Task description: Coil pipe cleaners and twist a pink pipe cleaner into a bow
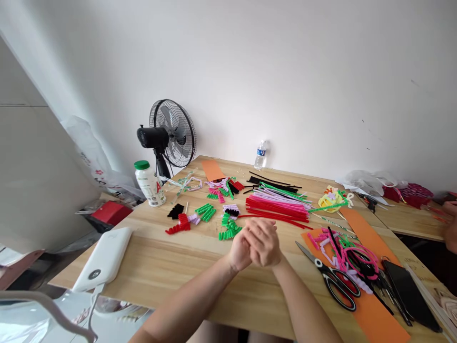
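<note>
My left hand (240, 248) and my right hand (264, 242) are clasped together above the front of the wooden table (171, 267). The right hand's fingers fold over the left; I see nothing held, though the palms are hidden. Just behind them lie coiled green pipe cleaners (229, 228) and a bundle of straight red pipe cleaners (276, 209), with pink and lilac ones (282, 197) behind it. Black-handled scissors (332, 276) rest to the right of my right hand, partly over orange paper (374, 314). More coils, such as a red one (183, 223), are scattered to the left.
A white power bank (103, 257) with a cable lies at the left edge. Behind it stand a green-capped bottle (150, 186) and a black fan (171, 133). A water bottle (260, 155) is by the wall. A phone (410, 293) lies right; another person's arm (451, 228) shows there.
</note>
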A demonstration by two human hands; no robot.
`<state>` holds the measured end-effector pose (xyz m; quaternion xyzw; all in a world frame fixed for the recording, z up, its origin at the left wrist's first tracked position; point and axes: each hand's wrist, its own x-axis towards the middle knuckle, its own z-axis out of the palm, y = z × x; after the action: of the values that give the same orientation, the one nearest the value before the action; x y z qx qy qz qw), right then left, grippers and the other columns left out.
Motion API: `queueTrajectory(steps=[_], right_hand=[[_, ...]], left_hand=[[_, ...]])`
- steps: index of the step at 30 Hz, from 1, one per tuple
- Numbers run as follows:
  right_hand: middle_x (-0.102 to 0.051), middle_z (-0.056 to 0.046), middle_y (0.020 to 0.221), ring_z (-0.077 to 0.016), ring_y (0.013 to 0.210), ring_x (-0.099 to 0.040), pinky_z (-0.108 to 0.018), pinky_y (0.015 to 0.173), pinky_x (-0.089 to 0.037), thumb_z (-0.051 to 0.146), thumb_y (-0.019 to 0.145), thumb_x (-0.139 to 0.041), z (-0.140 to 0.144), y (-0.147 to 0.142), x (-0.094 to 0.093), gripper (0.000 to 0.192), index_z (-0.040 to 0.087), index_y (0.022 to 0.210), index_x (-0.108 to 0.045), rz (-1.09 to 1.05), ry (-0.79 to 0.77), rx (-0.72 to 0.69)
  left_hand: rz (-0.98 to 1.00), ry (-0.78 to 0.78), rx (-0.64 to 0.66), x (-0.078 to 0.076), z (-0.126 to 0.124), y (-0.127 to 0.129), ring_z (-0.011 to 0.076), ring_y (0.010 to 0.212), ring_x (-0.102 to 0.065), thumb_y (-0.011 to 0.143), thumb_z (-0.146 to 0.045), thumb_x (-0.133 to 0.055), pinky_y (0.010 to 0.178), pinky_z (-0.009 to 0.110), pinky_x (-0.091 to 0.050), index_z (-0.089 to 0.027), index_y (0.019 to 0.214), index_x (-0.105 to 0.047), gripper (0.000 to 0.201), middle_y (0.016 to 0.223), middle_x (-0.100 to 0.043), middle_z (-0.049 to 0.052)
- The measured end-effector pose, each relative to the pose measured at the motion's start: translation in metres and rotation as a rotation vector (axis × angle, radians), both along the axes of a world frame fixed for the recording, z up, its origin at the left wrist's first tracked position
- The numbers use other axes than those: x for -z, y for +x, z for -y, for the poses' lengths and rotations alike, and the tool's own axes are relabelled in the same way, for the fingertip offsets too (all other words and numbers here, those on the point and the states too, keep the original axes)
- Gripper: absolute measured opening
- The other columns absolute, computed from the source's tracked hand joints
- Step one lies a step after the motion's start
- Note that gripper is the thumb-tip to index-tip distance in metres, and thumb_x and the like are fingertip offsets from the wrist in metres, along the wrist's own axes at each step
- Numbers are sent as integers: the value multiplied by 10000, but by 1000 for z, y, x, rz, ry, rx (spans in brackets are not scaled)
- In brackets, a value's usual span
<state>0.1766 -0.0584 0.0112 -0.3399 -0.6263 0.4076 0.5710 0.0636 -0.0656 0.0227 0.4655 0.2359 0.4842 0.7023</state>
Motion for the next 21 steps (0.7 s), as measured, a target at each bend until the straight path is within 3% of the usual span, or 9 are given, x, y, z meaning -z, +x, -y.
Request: queueTrajectory(steps=[2,4,5,6,8,10,12,15,21], right_hand=[[-592,-74,1169,-325,1226,-378,-524,992,-273,314,737,-522,-18,36,0,290,245,966,-686,260,104,288],[-540,-138,1223,-339,1234,-338,-520,1000,-238,270,780,-473,-42,70,-5,333,166,1039,-655,630,211,796],[-527,-174,1220,-348,1212,-349,-516,983,-252,243,804,-440,-54,85,-8,344,127,1058,-641,771,177,1007],[-538,-194,1188,-336,1165,-395,-490,958,-287,203,825,-398,-67,97,-11,356,102,1079,-626,938,118,1086],[-562,-178,1159,-281,1106,-450,-395,922,-343,157,861,-337,-92,110,-18,384,99,1144,-590,1374,14,867],[-622,-124,1077,-242,1040,-496,-322,884,-370,171,863,-392,-114,114,-22,328,162,1074,-644,1493,-22,730],[-667,-113,933,-240,967,-534,-306,825,-393,189,845,-464,-132,111,-24,262,180,973,-693,1572,-88,651],[-674,-125,844,-244,908,-569,-316,794,-401,214,811,-547,-147,105,-22,196,173,893,-720,1674,-193,573],[-656,-190,944,-265,976,-556,-341,833,-388,124,795,-537,-156,103,-17,197,111,887,-710,1767,-222,501]], left_hand=[[102,-18,129,-7,2,-4,282,1184,-465,826,-658,-233,946,411,-358,-169,1186,-562,690,1284,-506,143],[286,-31,390,-11,9,-6,294,1207,-444,831,-649,-247,981,447,-328,-162,1248,-506,691,1348,-439,150],[318,-8,533,-10,14,-5,304,1199,-453,834,-643,-254,985,467,-321,-162,1268,-484,687,1356,-427,156],[298,45,646,-7,20,-4,312,1177,-473,837,-634,-271,980,478,-324,-151,1274,-475,683,1344,-436,167],[125,219,698,4,29,3,297,1116,-523,854,-574,-331,956,465,-355,-140,1284,-456,624,1301,-474,178],[-159,491,535,19,33,9,271,1055,-553,855,-488,-419,901,431,-405,-151,1273,-450,537,1265,-500,172],[-456,902,359,32,31,12,267,1051,-534,828,-398,-493,935,437,-371,-149,1244,-472,484,1212,-532,165],[-740,1366,172,41,19,12,224,983,-540,828,-274,-470,956,427,-332,-165,1174,-514,365,1158,-559,131],[-889,1521,-177,36,6,6,174,869,-533,859,-217,-404,784,353,-377,-141,1106,-512,280,1037,-585,116]])
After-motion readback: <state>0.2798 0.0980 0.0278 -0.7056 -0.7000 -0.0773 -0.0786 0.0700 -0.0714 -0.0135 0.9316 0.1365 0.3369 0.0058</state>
